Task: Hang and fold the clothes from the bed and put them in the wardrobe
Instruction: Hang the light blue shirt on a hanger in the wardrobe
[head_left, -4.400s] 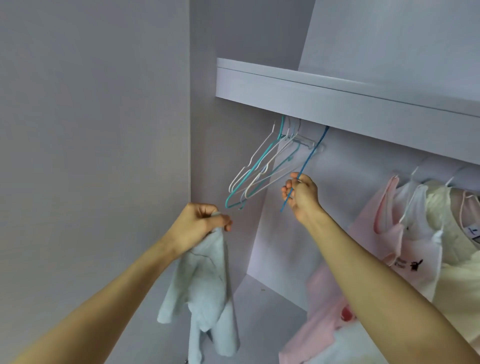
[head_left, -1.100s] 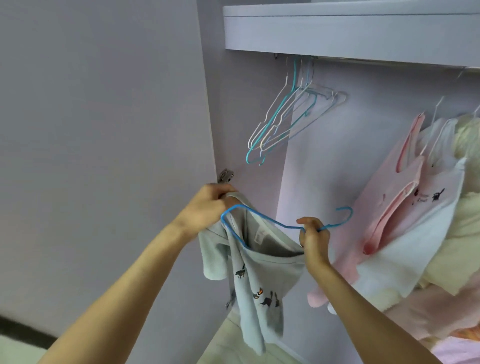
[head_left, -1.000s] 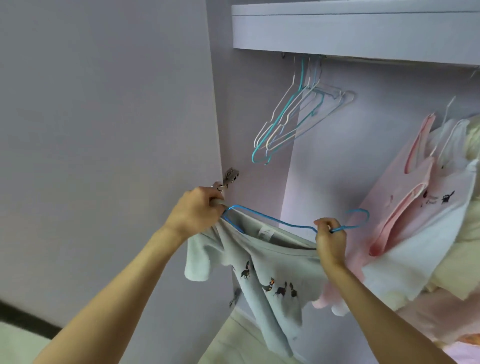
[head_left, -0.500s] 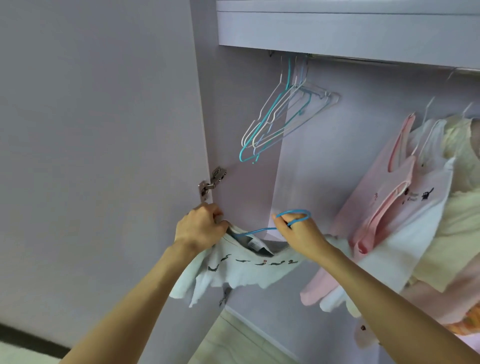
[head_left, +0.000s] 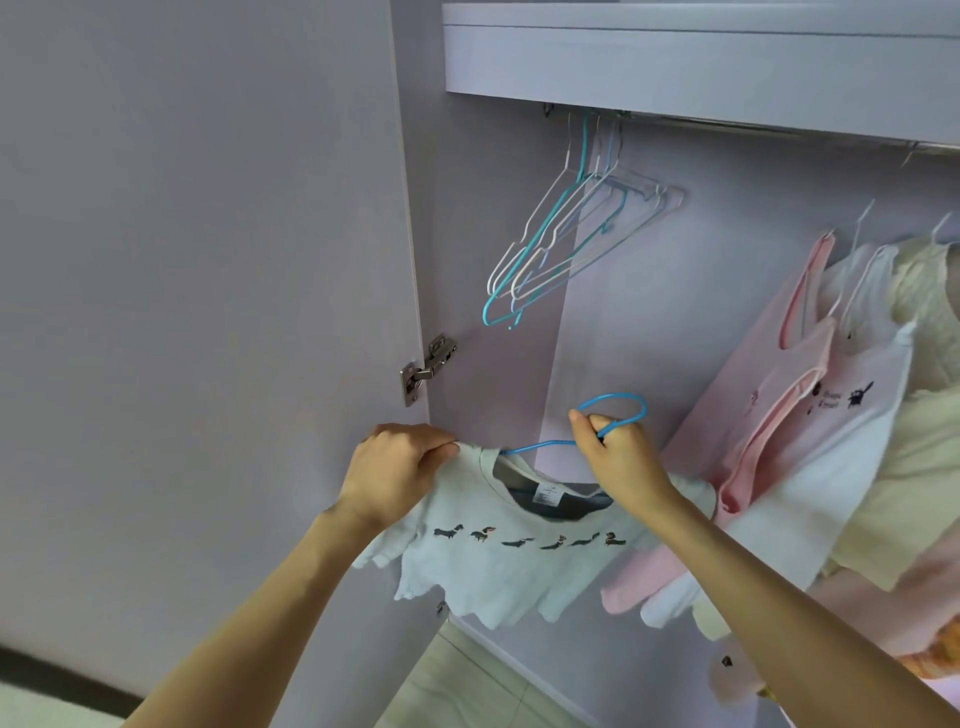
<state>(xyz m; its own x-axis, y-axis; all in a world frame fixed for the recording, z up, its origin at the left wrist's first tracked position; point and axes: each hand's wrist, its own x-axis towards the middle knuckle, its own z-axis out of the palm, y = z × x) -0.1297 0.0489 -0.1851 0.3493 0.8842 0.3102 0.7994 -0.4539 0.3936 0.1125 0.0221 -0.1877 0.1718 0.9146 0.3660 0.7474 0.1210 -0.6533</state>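
Wardrobe (head_left: 675, 62) space fills nearly the whole head view, its door (head_left: 208, 260) swung open on the left and held by a metal hinge (head_left: 428, 366). Inside, under the shelf, a rail (head_left: 779, 127) carries two groups: a bunch of empty wire hangers (head_left: 561, 244) near the left wall, and well to the right a crowd of pink, white and cream garments (head_left: 831, 415) already hung. Below and between them, in front of the opening, the pale T-shirt (head_left: 519, 561) with a row of small dogs across the chest is spread between the two hands, not yet on the rail. A blue hanger (head_left: 615, 415) runs through its neck opening; its hook loops up above the right hand (head_left: 618, 457), which is closed around the hanger's neck. The left hand (head_left: 400, 467) is closed on the shirt's left shoulder, pinching the cloth just beside the hanger's arm. Whether that shoulder is fully seated over the wire cannot be told, since the fingers cover it. The risk, as I judge it, is that the shoulder slides off when the left hand lets go, leaving the shirt lopsided or dropping it to the wardrobe floor. Lifting the hook to the rail could also snag the empty hangers or tangle with them, because they sit bunched directly above.
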